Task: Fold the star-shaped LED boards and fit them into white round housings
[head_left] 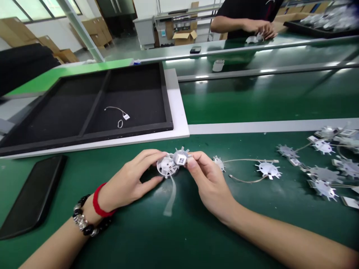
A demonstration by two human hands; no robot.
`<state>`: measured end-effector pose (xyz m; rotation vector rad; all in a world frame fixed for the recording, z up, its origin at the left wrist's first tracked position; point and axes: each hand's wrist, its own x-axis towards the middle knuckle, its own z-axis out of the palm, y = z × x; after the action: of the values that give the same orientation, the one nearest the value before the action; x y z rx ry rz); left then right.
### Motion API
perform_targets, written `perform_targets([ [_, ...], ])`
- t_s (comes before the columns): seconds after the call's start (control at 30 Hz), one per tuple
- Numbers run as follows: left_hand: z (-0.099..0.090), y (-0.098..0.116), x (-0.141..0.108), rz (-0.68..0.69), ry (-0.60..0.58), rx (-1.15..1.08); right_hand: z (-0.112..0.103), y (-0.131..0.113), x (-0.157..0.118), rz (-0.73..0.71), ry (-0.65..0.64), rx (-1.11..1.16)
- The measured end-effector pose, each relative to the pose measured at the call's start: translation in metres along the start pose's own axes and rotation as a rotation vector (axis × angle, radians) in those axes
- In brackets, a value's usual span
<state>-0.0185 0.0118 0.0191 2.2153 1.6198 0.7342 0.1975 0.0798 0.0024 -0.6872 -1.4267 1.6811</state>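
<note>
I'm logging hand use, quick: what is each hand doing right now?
Left hand: closed around the edge of a white, round, openwork plastic part.
Right hand: closed, pinching a grey, spiky-edged disc with a white code label.

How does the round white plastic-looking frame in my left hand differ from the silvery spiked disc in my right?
The round white frame has a smooth rim; the silvery spiked disc, prongs. The frame trails a translucent strip; the disc bears a code label. Both are held.
</note>
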Motion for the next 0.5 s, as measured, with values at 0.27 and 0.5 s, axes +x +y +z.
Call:
perform_targets([
  [0.27, 0.009, 0.014, -0.003, 0.074, 0.006, 0.039, 0.0, -0.004, -0.004, 0.031, -0.073, -0.016],
  [0.5, 0.01, 0.015, -0.004, 0.136, 0.003, 0.063, 0.0, -0.007, -0.003, 0.018, -0.045, -0.009],
])
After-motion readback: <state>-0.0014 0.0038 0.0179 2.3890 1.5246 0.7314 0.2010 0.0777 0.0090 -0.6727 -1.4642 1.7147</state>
